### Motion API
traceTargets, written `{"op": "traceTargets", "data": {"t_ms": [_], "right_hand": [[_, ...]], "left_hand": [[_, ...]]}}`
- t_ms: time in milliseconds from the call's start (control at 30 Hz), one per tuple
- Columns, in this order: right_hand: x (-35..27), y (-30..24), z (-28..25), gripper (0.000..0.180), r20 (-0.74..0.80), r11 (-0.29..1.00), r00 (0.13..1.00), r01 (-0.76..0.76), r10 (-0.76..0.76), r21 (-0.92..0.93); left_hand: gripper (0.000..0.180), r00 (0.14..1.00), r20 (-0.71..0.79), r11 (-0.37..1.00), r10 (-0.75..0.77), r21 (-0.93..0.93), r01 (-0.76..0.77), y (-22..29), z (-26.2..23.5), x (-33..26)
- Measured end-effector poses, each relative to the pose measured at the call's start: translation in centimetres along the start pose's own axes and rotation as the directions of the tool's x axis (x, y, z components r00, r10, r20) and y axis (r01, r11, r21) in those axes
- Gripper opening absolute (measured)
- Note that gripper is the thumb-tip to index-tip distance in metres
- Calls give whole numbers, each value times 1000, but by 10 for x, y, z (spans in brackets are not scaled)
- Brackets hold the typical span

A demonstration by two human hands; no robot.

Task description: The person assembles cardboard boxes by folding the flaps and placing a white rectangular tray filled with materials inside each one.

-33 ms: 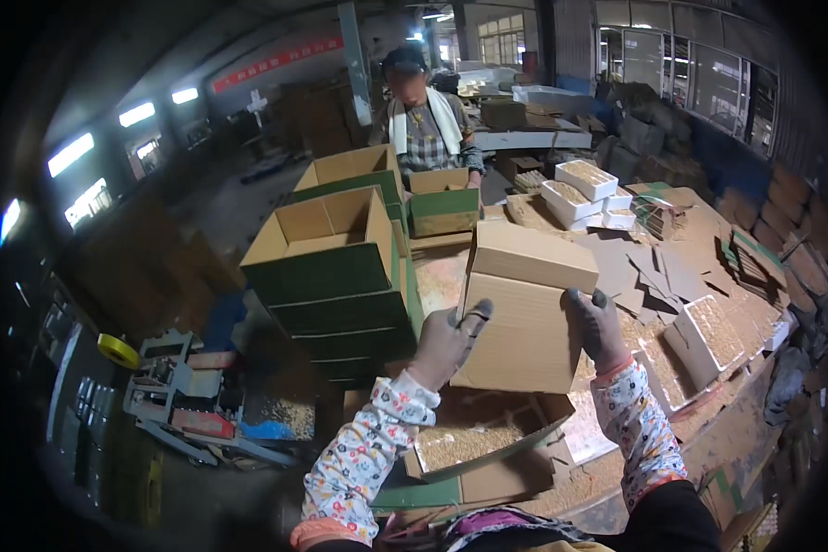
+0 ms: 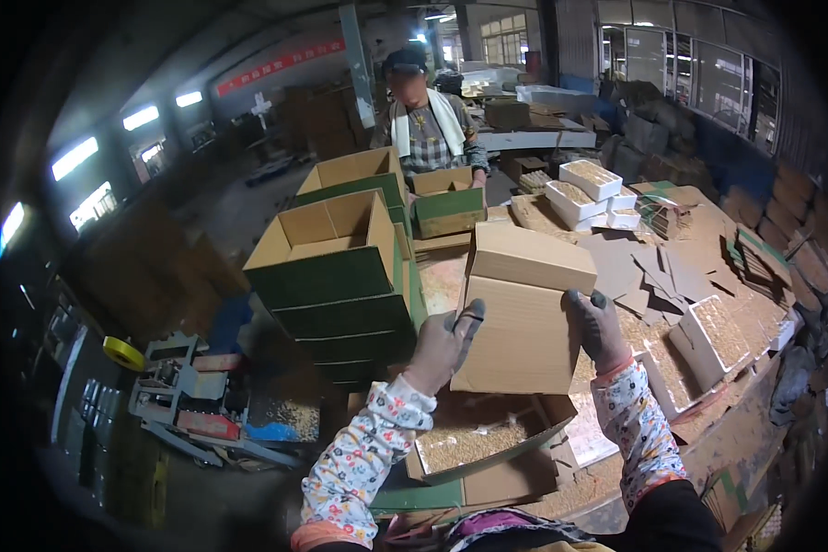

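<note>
clearly, the brown cardboard [image 2: 515,345] is the thing in hand: it is held up in front of the body, above the far side of an open box [image 2: 557,412] in which tan grains [image 2: 474,446] lie. the left hand [image 2: 440,345], gloved, is partly closed on its left edge; the right hand [image 2: 603,331], also gloved, is curled round its right edge, thumb toward the front. neither is spread wide, and how far the hidden fingers reach behind cannot be told.

to handle it well, i would keep both grips at a like height so that the panel does not twist, and press only enough to stop it slipping, since thin board would likely crease under a hard squeeze. the upper flap [image 2: 534,258] is bent at a fold; best to let that crease guide the bend and not force a new one. the lower edge should stay off the grains, as a knock there could spill them.

against the earlier frame, almost nothing has changed. the cardboard and both hands keep nearly the same place and hold, while the stacked green boxes [image 2: 327,276] and the co-worker [image 2: 426,138] sit a touch further right and lower, probably from a slight head turn.
</note>
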State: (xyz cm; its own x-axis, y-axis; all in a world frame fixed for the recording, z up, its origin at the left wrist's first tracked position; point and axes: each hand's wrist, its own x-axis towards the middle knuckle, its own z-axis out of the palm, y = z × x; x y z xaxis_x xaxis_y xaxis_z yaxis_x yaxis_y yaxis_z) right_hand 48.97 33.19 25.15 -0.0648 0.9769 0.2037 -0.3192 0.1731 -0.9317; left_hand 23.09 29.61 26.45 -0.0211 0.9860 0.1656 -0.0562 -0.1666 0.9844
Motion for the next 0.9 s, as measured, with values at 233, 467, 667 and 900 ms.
{"op": "traceTargets", "data": {"t_ms": [233, 467, 667, 900], "right_hand": [[12, -2, -1, 36, 209, 996, 976, -66, 53, 57], [-28, -42, 48, 89, 44, 780, 803, 588, -594, -213], [-30, -88, 57, 63, 416, 993, 908, -9, 56, -115], [-19, -110, 10, 34, 356, 677, 933, 294, -51, -675]], "left_hand": [[24, 1000, -16, 975, -16, 219, 19, 56, 8, -25], [22, 682, 440, -90, 584, 870, -484, 72, 23, -41], [23, 703, 635, 98, 319, 716, -691, 77, 35, -44], [31, 947, 295, 532, 126, 786, -316, 100, -12, -51]]}}
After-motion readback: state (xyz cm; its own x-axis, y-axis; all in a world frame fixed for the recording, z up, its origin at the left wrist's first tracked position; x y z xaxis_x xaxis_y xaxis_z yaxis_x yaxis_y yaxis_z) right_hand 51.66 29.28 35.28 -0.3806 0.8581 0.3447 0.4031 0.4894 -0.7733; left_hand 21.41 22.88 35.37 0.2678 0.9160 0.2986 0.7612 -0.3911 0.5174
